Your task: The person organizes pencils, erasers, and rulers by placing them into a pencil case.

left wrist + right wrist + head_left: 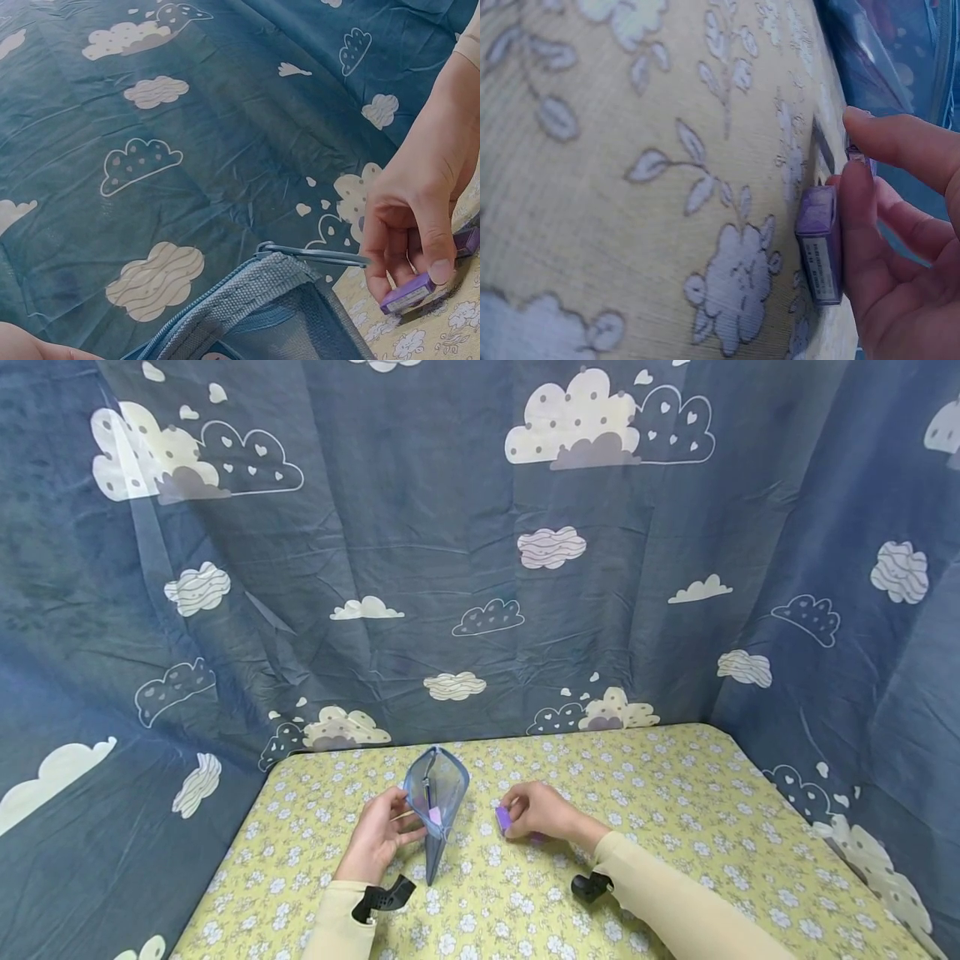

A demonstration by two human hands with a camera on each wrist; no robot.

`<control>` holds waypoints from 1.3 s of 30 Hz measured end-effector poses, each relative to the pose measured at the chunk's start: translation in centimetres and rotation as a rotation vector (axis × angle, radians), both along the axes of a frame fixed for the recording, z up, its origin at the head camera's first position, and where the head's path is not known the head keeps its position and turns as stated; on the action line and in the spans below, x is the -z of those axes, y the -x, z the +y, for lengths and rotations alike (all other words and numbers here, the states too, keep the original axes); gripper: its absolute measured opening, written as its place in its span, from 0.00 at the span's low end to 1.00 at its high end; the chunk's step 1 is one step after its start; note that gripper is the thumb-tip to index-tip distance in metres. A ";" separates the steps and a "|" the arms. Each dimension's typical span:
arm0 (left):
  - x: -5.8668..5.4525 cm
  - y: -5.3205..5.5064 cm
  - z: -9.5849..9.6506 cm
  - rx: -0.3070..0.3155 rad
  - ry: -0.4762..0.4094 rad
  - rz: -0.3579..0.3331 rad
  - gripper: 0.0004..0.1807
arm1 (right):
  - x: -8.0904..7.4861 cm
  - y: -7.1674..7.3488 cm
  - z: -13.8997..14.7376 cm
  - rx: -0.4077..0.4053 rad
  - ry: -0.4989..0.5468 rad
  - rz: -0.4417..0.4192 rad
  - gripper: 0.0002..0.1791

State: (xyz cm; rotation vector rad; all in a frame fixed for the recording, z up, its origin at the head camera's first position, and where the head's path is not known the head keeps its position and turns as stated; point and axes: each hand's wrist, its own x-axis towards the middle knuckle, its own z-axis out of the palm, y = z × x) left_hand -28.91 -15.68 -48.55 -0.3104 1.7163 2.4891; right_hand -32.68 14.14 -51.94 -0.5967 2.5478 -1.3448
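A blue zip pouch (452, 777) with see-through mesh sides stands with its mouth open toward me. My left hand (377, 837) holds it by its left edge, fingers behind and below the rim. Inside lie a dark pen (427, 787) and a small pinkish piece (435, 815). To the right of the pouch, my right hand (542, 811) pinches a small purple box (407, 294) between thumb and fingers, just above the cloth. A second purple box (819, 244), with a white barcode label, lies on the cloth under that hand, mostly hidden in the head view.
Yellow flowered cloth (675, 827) covers the table. A blue curtain (420, 568) with cloud prints hangs behind it and along both sides. In the left wrist view, the pouch's zipper (315, 255) juts toward the right hand. Black straps (384, 897) sit at both wrists.
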 end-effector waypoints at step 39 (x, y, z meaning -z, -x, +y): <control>-0.1 -0.1 -0.2 0.003 -0.028 -0.011 0.11 | -4.0 -0.1 -0.1 0.056 0.197 -0.116 0.28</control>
